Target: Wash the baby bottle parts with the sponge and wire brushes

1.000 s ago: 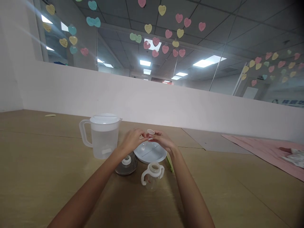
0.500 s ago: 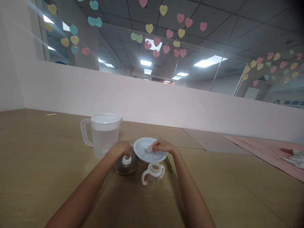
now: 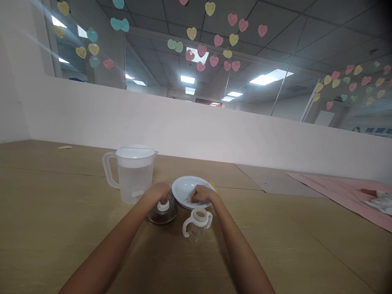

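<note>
My left hand (image 3: 159,192) is closed and points down, its fingers at a white bottle collar (image 3: 163,206) over a dark, round glass dish (image 3: 162,218). The fingertips are partly hidden. To the right, my right hand (image 3: 200,193) reaches down into a white bowl (image 3: 183,188) with its fingers curled together. Whatever those fingers hold is hidden from me; a clear bit shows beside them. In front of the bowl stands a clear baby bottle (image 3: 196,234), uncapped, with two white handles.
A translucent lidded pitcher (image 3: 135,175) of clear liquid stands behind my left hand. Something yellow (image 3: 212,185) shows at the bowl's right rim. A pink cloth (image 3: 333,192) lies far right, with a white wall (image 3: 196,130) along the back.
My right hand has lowered into the bowl and turned knuckles up; the small clear cup by its fingers is now hidden. My left hand stays at the white collar.
</note>
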A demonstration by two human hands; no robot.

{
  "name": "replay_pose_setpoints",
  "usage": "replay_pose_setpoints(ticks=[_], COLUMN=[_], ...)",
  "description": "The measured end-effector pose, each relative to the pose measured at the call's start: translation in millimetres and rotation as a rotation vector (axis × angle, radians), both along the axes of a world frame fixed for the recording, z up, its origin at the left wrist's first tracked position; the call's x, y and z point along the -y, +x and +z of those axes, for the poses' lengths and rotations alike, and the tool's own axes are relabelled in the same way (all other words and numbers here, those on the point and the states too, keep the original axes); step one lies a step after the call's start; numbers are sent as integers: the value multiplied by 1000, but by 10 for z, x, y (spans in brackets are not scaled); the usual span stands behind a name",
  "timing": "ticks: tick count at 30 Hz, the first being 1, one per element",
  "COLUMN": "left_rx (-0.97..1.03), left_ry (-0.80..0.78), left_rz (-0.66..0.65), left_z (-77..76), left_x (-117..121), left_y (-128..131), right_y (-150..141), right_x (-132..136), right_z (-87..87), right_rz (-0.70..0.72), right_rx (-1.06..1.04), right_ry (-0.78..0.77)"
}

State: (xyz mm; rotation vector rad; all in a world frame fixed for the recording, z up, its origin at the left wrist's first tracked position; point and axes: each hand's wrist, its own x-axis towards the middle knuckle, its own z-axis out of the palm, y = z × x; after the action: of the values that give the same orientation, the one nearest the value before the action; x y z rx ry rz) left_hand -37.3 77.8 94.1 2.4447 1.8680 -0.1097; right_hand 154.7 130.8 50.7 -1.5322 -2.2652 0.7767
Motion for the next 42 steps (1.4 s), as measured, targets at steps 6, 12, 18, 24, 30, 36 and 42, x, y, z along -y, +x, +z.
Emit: replay_pose_setpoints(ticks=[6,12,18,24,30,36,42], left_rx=[40,127,191,215,257,232,226], left_ry=[24,40,29,30,90,112,135], left_rz=[45,40,6,-41,-101,-106,-97], left_z=[140,411,519,512,557,642,675], left_x=[47,148,259,265,305,399,438], left_y=[-112,-278,-289,-277,-266,-248,-255], right_y=[161,300,255,173,183,193,200], right_x=[-14,368,810,965,908,823,677], right_z=[239,735,1042,1105,1018,947,832], right_rz=[-206,-125,120,278,426,507,525], right_rx=[-239,-615,-644,-515,-382,-152,-9], right_ry=[122,83,-42,-88,-151,-112,-183])
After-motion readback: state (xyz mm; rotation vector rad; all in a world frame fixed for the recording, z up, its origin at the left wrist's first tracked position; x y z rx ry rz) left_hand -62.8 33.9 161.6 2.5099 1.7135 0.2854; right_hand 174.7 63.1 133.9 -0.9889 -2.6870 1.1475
